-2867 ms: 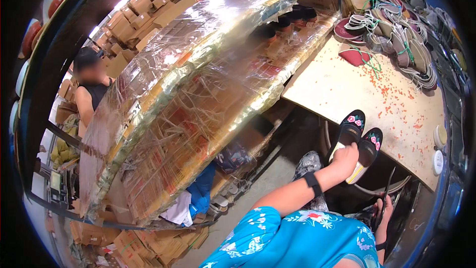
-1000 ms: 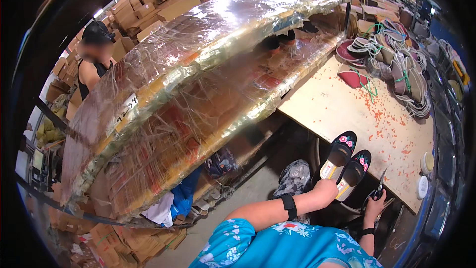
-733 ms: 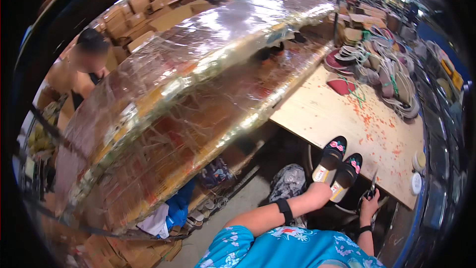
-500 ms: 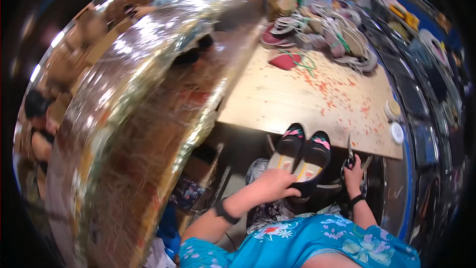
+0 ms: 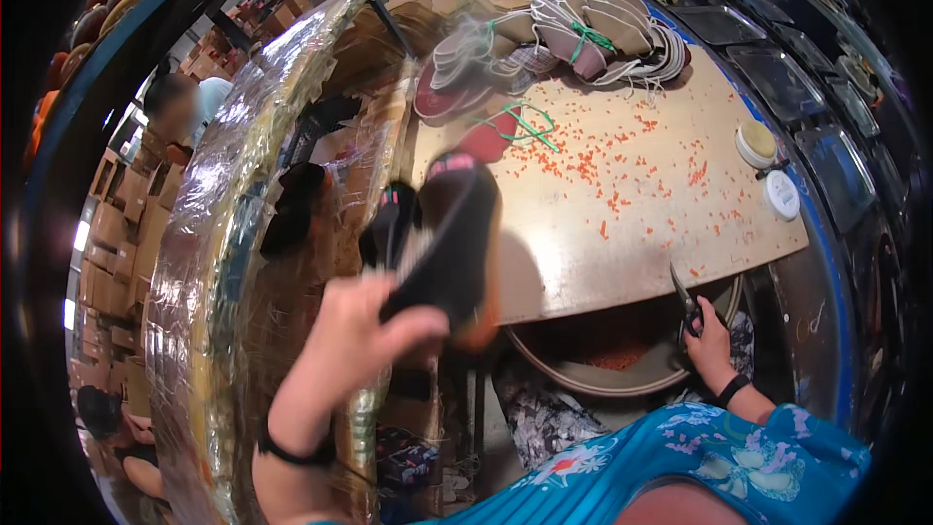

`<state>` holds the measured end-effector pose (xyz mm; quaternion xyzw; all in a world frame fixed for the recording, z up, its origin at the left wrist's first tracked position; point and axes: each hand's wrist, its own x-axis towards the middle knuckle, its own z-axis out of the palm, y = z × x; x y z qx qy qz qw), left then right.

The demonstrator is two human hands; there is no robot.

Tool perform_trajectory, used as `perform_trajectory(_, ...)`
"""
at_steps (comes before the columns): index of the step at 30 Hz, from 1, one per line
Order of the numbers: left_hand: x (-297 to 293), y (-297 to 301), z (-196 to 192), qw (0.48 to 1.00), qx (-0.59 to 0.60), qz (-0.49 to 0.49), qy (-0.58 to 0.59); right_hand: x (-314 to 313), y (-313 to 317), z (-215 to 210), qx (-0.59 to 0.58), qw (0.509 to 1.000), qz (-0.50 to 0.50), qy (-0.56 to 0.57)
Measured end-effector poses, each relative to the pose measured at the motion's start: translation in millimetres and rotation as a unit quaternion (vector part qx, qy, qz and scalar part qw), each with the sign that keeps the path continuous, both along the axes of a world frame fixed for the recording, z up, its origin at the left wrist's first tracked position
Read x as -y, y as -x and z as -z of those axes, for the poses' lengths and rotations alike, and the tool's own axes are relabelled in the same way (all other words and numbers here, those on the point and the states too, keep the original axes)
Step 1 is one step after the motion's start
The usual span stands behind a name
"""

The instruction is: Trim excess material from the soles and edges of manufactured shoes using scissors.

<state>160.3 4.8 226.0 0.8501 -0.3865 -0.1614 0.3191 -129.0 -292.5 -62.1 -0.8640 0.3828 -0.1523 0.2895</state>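
Left hand (image 5: 364, 326) grips black shoes (image 5: 452, 243) by the tabletop's (image 5: 583, 277) left edge; right hand (image 5: 711, 345) grips scissors (image 5: 691, 309) at its near edge.

- The person's left hand (image 5: 350, 326) is blurred, most fingertips out of sight.
- The farther black shoe (image 5: 392, 216) is partly covered by the nearer black shoe (image 5: 457, 233) (both smeared).
- The basin (image 5: 595, 390) seems to continue beneath the tabletop (image 5: 622, 262), its far rim hidden.
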Motion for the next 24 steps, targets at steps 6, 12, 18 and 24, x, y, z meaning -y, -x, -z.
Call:
perform_trajectory(6, 61.8, -169.8, 45.1, 0.958, 0.254, -0.111, -0.076, -3.2, 8.8, 2.3, -0.015, 0.999, -0.037, 0.031)
perform_trajectory(12, 32.8, -325.4, 106.9, 0.797, 0.446, -0.397, -0.092, -9.4, 1.1, -3.5, -0.062, 0.994, -0.068, 0.062)
perform_trajectory(18, 163.2, -234.0, 169.2, 0.974, 0.214, 0.065, -0.044, 6.2, -3.8, -22.2, -0.089, 0.994, -0.016, -0.062)
perform_trajectory(24, 168.9, 54.4, 180.4, 0.927, -0.113, 0.325, -0.147, 9.5, 6.8, 0.6, -0.017, 0.999, -0.051, -0.002)
